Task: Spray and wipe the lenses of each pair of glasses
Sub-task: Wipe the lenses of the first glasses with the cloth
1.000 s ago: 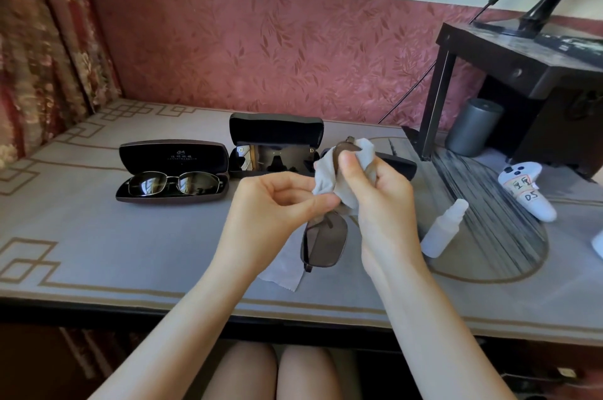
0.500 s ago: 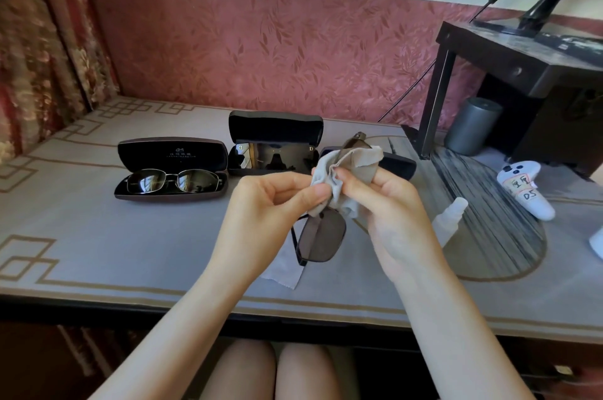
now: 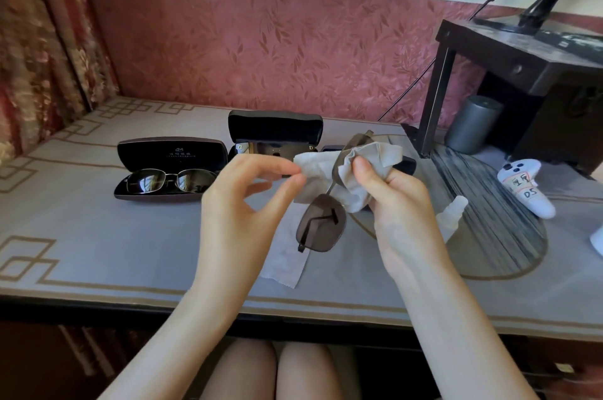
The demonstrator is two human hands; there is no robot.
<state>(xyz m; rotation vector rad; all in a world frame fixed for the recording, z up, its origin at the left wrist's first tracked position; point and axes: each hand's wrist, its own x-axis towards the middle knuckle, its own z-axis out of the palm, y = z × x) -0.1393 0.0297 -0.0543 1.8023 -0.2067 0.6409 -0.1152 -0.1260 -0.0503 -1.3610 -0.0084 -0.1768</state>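
I hold a pair of brown-tinted sunglasses upright above the table. My right hand grips their upper lens through a grey-white cloth, thumb pressing on the cloth. My left hand pinches the cloth's left edge between thumb and forefinger, the other fingers loosely spread. The lower lens hangs bare. A small white spray bottle stands on the table, partly hidden by my right hand. A second pair of sunglasses lies in an open black case at the left. Behind the cloth, another open case holds a third pair.
A flat cloth lies on the table under the glasses. A round woven mat, a white game controller, a grey cylinder and a dark stand's leg fill the right side. The table's front edge is near me.
My left hand has let go of the bundle and drawn left, now only pinching the cloth's edge. The cloth has spread out and the glasses have tilted more upright.
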